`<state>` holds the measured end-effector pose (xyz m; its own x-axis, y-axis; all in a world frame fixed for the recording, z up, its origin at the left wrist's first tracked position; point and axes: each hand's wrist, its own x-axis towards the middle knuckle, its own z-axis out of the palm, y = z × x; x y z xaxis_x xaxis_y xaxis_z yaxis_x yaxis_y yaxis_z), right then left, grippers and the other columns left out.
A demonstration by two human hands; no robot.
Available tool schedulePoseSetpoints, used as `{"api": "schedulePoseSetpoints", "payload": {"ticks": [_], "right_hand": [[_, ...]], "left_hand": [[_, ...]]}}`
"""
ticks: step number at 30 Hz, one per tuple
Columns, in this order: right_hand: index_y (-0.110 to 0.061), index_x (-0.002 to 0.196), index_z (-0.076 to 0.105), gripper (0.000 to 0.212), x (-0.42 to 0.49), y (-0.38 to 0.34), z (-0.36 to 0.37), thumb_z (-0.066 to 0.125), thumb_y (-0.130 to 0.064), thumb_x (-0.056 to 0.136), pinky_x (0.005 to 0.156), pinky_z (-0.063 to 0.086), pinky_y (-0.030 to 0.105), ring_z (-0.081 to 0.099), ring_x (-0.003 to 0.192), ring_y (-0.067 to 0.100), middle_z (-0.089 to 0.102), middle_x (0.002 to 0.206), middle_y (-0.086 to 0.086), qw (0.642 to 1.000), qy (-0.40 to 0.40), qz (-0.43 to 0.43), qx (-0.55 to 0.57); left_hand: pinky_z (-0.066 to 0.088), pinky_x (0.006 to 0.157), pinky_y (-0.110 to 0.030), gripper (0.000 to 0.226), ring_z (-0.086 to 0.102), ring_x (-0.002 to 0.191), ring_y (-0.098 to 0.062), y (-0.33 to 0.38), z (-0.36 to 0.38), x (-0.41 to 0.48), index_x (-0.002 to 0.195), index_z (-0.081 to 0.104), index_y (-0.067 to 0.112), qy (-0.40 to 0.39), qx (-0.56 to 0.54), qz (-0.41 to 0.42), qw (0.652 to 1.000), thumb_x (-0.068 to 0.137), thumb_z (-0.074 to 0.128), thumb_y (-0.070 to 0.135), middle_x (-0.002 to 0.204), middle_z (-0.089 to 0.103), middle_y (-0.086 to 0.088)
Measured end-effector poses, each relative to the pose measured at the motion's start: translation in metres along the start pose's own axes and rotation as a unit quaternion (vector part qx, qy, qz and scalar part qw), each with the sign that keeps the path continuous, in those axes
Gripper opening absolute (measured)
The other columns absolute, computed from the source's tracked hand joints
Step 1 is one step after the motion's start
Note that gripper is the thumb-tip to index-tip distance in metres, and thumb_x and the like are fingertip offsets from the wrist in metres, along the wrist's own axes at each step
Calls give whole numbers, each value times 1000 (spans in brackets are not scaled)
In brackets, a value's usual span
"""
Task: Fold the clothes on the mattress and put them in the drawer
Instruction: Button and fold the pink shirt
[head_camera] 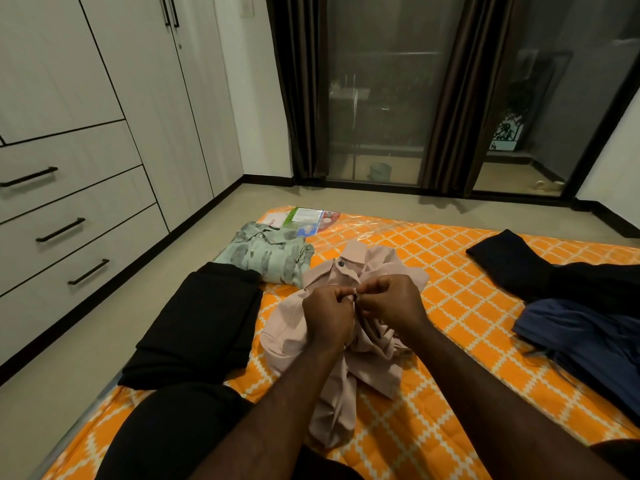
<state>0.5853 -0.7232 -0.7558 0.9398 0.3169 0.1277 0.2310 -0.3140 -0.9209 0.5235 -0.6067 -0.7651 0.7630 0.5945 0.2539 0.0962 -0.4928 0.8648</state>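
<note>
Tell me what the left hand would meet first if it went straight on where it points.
Most likely the right hand: the left hand has its fingers pointing right at it, and both pinch the pink shirt nearly fingertip to fingertip.

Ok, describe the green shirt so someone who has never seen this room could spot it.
Start at the orange checked mattress and go to its far corner nearest the wardrobe drawers. There, just beyond the folded black garment, lies the green shirt. It alone has a blotchy print; the pink shirt beside it is plain and crumpled.
</note>
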Motion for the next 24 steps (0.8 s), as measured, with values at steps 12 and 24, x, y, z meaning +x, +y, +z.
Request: {"api": "schedulePoseSetpoints", "payload": {"ticks": [12,24], "right_hand": [[-7,97,45,27,2,-4,-23,63,12,93,47,45,25,55,53,13,58,73,10,983,-136,17,126],[-6,98,53,32,0,-3,-21,78,7,82,63,61,54,74,80,39,75,81,14,997,-46,-27,55]], "left_hand": [[55,56,-29,34,64,63,-17,-8,-18,12,120,66,13,-233,-370,-246,865,89,72,1,82,72,-5],[52,53,-28,13,62,67,-23,-13,1,6,88,66,2,-211,-334,-199,897,99,59,3,81,66,-15]]}}
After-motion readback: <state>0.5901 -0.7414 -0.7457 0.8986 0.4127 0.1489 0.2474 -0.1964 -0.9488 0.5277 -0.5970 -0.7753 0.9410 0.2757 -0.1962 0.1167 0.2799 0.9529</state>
